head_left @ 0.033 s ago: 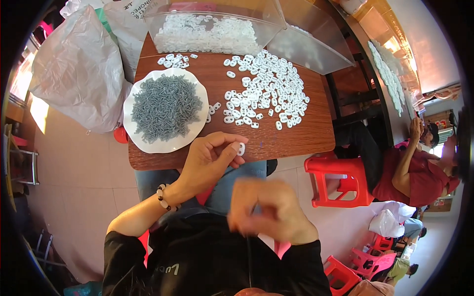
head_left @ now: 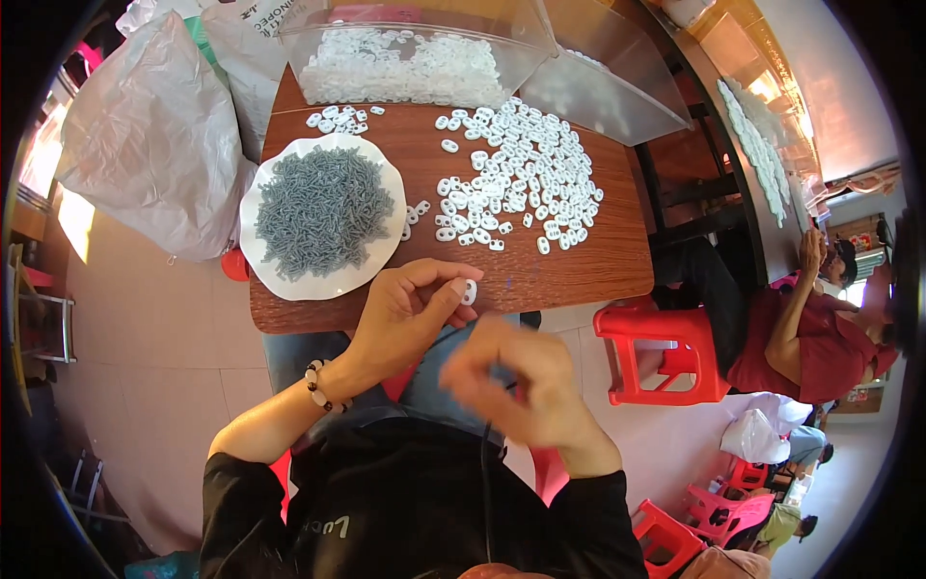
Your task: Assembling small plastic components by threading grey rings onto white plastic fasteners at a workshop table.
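The left hand (head_left: 405, 314) pinches one white plastic piece (head_left: 469, 290) between thumb and fingertips at the near edge of the surface (head_left: 579, 265); the right hand (head_left: 526, 386) is blurred, its grip unclear. Probably mid-assembly: next a grey piece from the plate (head_left: 386, 256) must align

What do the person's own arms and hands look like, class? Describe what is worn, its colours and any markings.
Both arms wear short black sleeves of a black top with pale lettering on the chest. The left hand is bare, with a beaded bracelet of dark and pale beads at its wrist. The right hand is bare and blurred; no ring or watch can be made out.
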Motion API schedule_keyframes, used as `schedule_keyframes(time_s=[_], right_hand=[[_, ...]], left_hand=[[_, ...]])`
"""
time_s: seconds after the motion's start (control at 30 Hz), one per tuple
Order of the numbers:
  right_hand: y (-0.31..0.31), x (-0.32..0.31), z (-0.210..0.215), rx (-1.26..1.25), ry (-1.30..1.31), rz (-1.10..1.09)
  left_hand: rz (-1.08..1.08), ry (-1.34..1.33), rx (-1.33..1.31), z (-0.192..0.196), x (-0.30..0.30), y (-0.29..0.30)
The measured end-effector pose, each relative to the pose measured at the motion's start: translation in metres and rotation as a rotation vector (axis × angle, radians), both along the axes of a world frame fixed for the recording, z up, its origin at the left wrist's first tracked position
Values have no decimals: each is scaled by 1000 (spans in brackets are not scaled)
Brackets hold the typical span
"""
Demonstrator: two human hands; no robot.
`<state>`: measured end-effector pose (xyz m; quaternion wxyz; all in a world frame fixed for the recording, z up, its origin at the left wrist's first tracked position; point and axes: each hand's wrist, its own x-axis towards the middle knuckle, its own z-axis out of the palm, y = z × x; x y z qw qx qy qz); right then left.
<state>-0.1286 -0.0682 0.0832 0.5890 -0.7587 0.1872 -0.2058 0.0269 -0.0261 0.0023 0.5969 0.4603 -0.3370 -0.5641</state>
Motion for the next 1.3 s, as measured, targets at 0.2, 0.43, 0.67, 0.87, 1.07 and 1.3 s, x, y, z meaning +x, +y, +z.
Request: schedule_keyframes(time_s=[0.2,0.43,0.67,0.87,1.07,1.3], right_hand=[[-34,1,-62,-279,98,-410],[-52,-4,-72,-496,162,-260],[-58,-4,-68,-521,372,-206],[-56,0,-78,-583,192,-420],[-60,-2,-93,-806,295,-443],[-57,1,-90,-687,329,-525]], left_hand=[[45,-176,-135,-22,-5,-1],[56,-623,-252,-21,-1,-6],[75,-702,-361,-41,0,-12],[252,-662,-331,-42,-5,-14],[277,-667,-307,-42,-4,-12],[271,-658,-285,-43,-2,-15]])
